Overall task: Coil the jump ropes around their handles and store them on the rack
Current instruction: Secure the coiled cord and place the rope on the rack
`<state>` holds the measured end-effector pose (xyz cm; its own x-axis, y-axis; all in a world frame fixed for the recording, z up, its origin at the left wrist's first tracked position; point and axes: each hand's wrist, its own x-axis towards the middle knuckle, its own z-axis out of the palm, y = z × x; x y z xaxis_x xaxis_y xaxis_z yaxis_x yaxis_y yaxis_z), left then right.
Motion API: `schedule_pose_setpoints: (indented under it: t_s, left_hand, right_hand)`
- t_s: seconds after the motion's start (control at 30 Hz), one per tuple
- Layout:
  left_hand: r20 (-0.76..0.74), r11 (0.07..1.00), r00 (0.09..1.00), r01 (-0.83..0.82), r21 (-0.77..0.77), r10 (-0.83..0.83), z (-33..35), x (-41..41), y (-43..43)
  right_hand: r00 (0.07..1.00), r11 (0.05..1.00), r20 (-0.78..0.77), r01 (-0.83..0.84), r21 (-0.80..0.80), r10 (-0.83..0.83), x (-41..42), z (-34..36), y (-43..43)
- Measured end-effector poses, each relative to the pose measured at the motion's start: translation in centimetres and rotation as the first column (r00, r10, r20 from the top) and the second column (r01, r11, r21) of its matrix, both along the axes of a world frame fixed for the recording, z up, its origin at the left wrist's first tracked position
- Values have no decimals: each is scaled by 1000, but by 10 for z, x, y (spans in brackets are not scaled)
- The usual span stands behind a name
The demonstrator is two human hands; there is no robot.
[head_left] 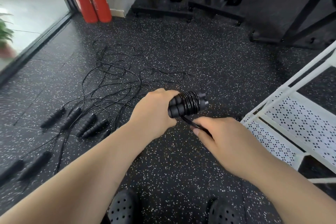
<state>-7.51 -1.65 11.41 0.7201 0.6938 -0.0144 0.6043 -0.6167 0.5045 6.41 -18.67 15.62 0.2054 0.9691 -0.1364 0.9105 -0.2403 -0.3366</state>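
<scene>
We stand over a speckled floor [181, 160], with the white rack [298, 125] close on our right and its perforated shelf bare where we can see it. To the left a tangle of loose ropes [116, 71] sprawls on the floor, its handles [85, 123] lying side by side, well apart from the rack.

Our left hand [154, 112] is wrapped tight around the paired handles of the bundle [187, 104], held up between the tangle and the rack, with the cord wound snugly round the middle. Our right hand [223, 138] pinches the short tail [190, 122] that runs from the coil's underside.

The danger, as we judge it, is in that tail: if we let it go slack before tucking it, the springy cord may loosen and the turns slide off the handle ends. Setting the bundle on the rack unsecured could let it uncoil there, and a careless step left could snag the tangle underfoot.
</scene>
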Motion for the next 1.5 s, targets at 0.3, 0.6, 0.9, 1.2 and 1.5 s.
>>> schedule_pose_setpoints:
  t_s: [0.3,0.6,0.9,1.2,1.5]
  left_hand:
    - [-184,960,949,271,73,-254,-2,10,-24]
    - [-142,855,854,513,77,-500,-2,15,-34]
    - [66,840,838,541,31,-542,9,16,-38]
    - [234,939,945,276,-203,-227,25,12,-44]
    - [215,973,973,-34,-228,84,15,17,-30]
  right_hand:
    - [1000,982,20,-4,186,1,40,9,4]
    - [966,997,-250,78,24,-70,66,-3,3]
    - [825,992,-554,128,-13,-113,92,8,-6]
    - [545,894,-750,427,-136,-375,58,-26,-2]
    - [703,922,-614,371,-115,-359,17,-51,12]
